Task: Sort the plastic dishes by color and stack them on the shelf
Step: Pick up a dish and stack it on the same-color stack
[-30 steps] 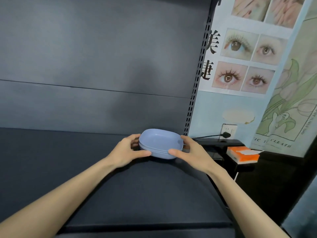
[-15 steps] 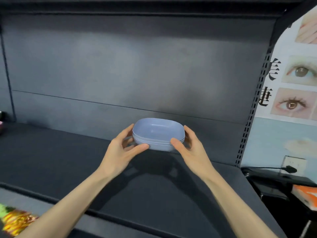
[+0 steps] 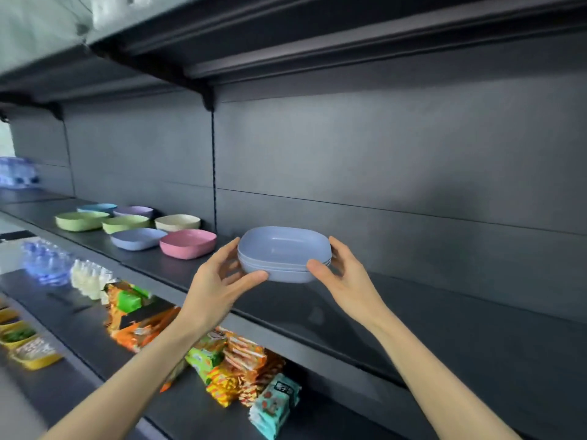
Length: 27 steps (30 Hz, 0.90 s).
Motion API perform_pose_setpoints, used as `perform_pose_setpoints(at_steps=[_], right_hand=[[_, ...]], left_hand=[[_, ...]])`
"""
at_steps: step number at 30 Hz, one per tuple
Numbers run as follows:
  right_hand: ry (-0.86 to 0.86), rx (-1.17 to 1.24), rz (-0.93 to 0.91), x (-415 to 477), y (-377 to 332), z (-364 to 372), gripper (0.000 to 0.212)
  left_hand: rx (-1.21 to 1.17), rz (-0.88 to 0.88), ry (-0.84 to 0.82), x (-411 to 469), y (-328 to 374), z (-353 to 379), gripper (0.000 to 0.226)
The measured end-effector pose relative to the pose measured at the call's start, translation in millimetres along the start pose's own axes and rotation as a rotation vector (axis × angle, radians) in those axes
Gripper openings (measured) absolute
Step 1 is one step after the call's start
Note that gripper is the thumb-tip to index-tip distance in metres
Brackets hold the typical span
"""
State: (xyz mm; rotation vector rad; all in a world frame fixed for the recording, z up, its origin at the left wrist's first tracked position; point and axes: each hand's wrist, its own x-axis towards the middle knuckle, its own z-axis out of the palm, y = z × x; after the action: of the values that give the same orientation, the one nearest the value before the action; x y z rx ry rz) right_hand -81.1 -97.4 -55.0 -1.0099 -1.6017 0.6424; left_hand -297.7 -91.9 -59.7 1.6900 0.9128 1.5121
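A stack of light blue plastic dishes [image 3: 283, 254] is held just above the dark shelf [image 3: 413, 315]. My left hand [image 3: 219, 284] grips its left side and my right hand [image 3: 344, 276] grips its right side, thumbs on the near rim. Further left on the same shelf lie loose dishes: a pink one [image 3: 188, 243], a blue one [image 3: 138, 238], a cream one [image 3: 178, 222], two green ones [image 3: 125, 224] [image 3: 81, 220], a purple one [image 3: 133, 211] and a teal one [image 3: 97, 208].
The lower shelf holds snack packets [image 3: 241, 357], small white bottles [image 3: 90, 279], water bottles [image 3: 44, 260] and yellow trays [image 3: 31, 354]. An upper shelf [image 3: 286, 49] overhangs. The grey back panel [image 3: 397, 160] stands behind the stack.
The view has swung left, bringing the loose coloured dishes and the lower shelf into sight. Both hands still hold the blue stack, now carried leftward along the shelf.
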Motion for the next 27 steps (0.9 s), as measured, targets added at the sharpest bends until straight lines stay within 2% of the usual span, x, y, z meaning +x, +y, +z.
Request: perform_pose_setpoints(at_steps=[4,10,15,21,27], right_hand=[[-0.038,0.006,-0.011,28,-5,70,0.079],[-0.099,0.009,-0.040,91,-8,148,0.053],[-0.131,-0.010,-0.076,153,0,199,0.053],[-0.168,-0.019,-0.071,228,21,259,0.039],[-0.214,0.006,-0.048,294,45,316,0.035]], left_hand=[[0.055,0.013,0.034,8,-14,-70,0.058],[0.113,0.014,0.118,39,-33,-154,0.062],[0.131,0.021,0.166,81,-55,-207,0.059],[0.142,0.004,0.193,141,-96,-268,0.072],[0.154,-0.025,0.180,199,-138,-322,0.059]])
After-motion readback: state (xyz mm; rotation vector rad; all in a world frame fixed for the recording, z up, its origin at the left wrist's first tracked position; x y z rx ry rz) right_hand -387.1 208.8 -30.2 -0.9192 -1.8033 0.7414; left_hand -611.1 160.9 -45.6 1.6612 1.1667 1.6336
